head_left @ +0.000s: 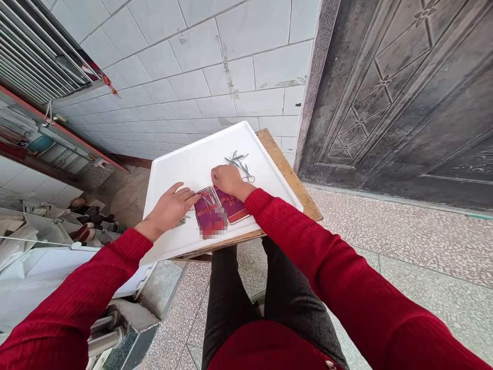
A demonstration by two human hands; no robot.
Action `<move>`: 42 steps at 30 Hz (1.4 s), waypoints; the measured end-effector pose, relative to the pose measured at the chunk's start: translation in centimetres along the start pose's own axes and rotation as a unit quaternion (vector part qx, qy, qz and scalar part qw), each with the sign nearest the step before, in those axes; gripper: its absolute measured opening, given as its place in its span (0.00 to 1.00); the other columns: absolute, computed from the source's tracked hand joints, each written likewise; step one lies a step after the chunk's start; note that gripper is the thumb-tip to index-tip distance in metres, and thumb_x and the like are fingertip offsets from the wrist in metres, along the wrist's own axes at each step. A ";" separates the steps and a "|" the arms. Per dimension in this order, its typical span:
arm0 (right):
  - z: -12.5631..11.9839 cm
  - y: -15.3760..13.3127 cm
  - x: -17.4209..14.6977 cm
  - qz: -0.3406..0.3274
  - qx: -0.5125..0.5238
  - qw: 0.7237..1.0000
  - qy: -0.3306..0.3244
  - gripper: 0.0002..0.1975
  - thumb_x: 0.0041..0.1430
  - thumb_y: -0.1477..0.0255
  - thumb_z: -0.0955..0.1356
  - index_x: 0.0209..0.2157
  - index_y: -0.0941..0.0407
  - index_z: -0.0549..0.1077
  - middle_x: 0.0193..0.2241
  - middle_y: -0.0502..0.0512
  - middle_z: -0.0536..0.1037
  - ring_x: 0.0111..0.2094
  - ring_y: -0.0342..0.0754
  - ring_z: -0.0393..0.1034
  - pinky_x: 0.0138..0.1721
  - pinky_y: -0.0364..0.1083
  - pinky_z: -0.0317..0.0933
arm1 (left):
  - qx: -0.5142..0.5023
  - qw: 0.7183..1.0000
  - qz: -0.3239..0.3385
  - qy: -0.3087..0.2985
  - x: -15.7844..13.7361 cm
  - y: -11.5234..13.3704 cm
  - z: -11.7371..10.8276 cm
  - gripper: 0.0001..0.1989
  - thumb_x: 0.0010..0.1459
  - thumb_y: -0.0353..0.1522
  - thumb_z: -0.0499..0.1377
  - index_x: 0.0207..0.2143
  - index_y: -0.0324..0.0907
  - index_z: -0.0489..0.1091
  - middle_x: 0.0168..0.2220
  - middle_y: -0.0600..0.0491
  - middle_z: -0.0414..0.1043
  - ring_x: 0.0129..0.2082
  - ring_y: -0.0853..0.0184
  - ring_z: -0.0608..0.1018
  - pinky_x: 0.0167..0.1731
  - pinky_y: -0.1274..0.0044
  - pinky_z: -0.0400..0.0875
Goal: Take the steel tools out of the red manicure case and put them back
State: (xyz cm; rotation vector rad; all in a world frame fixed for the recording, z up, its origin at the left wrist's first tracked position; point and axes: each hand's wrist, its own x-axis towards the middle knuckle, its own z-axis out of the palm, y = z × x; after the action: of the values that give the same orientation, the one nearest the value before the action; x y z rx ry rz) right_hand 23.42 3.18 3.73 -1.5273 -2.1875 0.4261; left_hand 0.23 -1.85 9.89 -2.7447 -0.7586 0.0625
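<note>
A manicure case [233,207] lies opened flat on a white tray [185,159], its purple lining fitted with orange loops. Slim metal tools sit in the loops of its left half. My left hand [169,206] is open, fingers stretched out with the tips at the case's left edge. Over the upper part of the right half, my right hand [228,180] is closed, and anything in its fingers is hidden. Just beyond it lies a pile of metal scissors and clippers [239,160]. Below my left hand, a small metal piece [182,222] shows partly.
The tray rests on a wooden board [308,200], which sticks out along the right side. A tiled wall [200,46] stands behind, and a dark panelled door [385,103] is at right. Shoes and clutter [82,231] fill the lower left.
</note>
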 end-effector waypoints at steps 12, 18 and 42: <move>-0.3 0.0 -0.1 -0.004 -0.008 1.000 -0.002 0.15 0.66 0.77 0.63 0.44 0.57 0.81 0.45 0.59 0.83 0.43 0.53 0.75 0.37 0.47 0.58 | 0.029 0.992 0.115 -0.041 3.0 1.0 1.4 0.17 0.67 0.21 0.52 0.51 0.39 0.76 0.54 0.42 0.78 0.62 0.59 0.74 0.69 0.58 0.61; -0.3 0.0 -0.2 -0.004 -0.006 1.000 -0.004 0.16 0.66 0.78 0.62 0.45 0.57 0.81 0.46 0.60 0.83 0.44 0.54 0.74 0.39 0.47 0.59 | 0.028 0.991 0.123 -0.046 3.1 0.0 2.6 0.21 0.66 0.21 0.52 0.56 0.39 0.75 0.57 0.40 0.77 0.64 0.58 0.74 0.71 0.58 0.60; -0.4 0.2 0.0 -0.005 -0.008 1.000 -0.014 0.16 0.65 0.78 0.62 0.45 0.58 0.81 0.45 0.59 0.83 0.43 0.54 0.75 0.39 0.47 0.60 | 0.090 0.984 -0.071 -0.133 -4.0 -4.7 1.6 0.15 0.64 0.30 0.52 0.25 0.43 0.72 0.27 0.47 0.77 0.35 0.58 0.79 0.58 0.57 0.65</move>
State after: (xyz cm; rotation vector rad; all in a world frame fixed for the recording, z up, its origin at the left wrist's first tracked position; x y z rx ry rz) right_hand 23.77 3.21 3.98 -1.5261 -2.2244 0.4296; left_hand -5.75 0.35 9.58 -2.5318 -0.9649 0.4525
